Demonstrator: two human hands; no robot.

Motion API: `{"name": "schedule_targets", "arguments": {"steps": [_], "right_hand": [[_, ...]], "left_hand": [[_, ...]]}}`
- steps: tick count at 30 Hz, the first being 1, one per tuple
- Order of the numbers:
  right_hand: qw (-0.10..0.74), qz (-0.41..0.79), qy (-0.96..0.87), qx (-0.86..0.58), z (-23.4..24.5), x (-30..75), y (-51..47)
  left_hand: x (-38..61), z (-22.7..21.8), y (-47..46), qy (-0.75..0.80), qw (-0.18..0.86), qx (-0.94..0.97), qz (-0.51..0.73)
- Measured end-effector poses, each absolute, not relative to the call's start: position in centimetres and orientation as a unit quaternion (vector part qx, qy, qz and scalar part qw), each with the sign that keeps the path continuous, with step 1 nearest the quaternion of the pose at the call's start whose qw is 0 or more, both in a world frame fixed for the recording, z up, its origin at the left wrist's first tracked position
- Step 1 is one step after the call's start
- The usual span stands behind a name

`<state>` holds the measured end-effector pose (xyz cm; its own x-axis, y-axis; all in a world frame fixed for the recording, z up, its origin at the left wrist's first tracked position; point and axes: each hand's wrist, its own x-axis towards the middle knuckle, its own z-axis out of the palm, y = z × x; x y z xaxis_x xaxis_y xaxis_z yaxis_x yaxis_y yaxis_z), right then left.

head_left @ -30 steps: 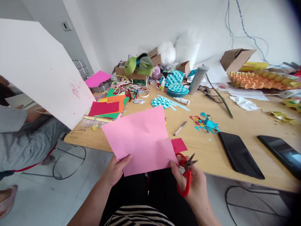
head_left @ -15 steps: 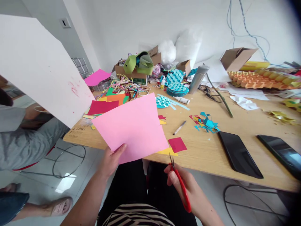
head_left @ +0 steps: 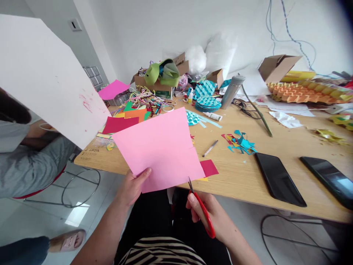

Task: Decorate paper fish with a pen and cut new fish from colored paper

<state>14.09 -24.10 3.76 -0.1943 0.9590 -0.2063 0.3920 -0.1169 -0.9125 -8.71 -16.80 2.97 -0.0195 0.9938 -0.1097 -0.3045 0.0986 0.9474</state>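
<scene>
Wooden desk [head_left: 237, 178] spans the frame, a flask [head_left: 231, 92] at upper right. Near centre, the left hand [head_left: 134, 186] pinches pink paper [head_left: 162, 151] at its lower left. Below centre, the right hand [head_left: 218, 215] grips red scissors [head_left: 204, 210], tips at the paper's lower edge.

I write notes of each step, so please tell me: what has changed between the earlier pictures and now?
The right hand has let go of the pink sheet and turned the red scissors, whose blades now point at the sheet's near edge. The sheet has shifted slightly left and away from the person. The left hand still holds it; the pen and red paper piece stayed.
</scene>
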Motion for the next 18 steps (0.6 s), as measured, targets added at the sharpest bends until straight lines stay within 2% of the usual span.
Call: {"name": "schedule_targets", "arguments": {"steps": [18], "right_hand": [[0.301,0.492,-0.591,-0.564,4.02,14.23,-24.01]], "left_hand": [[-8.32,2.74,-16.89,0.449,0.596,0.380,0.546]]}}
